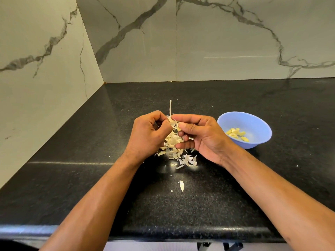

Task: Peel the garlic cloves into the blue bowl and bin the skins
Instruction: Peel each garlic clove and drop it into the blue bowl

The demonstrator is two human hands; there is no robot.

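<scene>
Fingers of both hands pinch garlic clove.

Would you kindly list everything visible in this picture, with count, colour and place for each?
blue bowl: one, pale blue, on the worktop right of the hands.
peeled cloves: several, pale yellow, inside the blue bowl.
garlic skins: a loose pile, white to cream, on the worktop under and just near of the hands.
stray skin: one, white, alone, nearer the worktop's front edge.
garlic piece: one, cream, between both hands; a thin stalk sticks up behind them.
worktop: one, speckled black.
wall tiles: white marble with grey veins, behind and to the left.
left hand: fingers curled, pinching skin.
right hand: pinching the garlic piece.
</scene>
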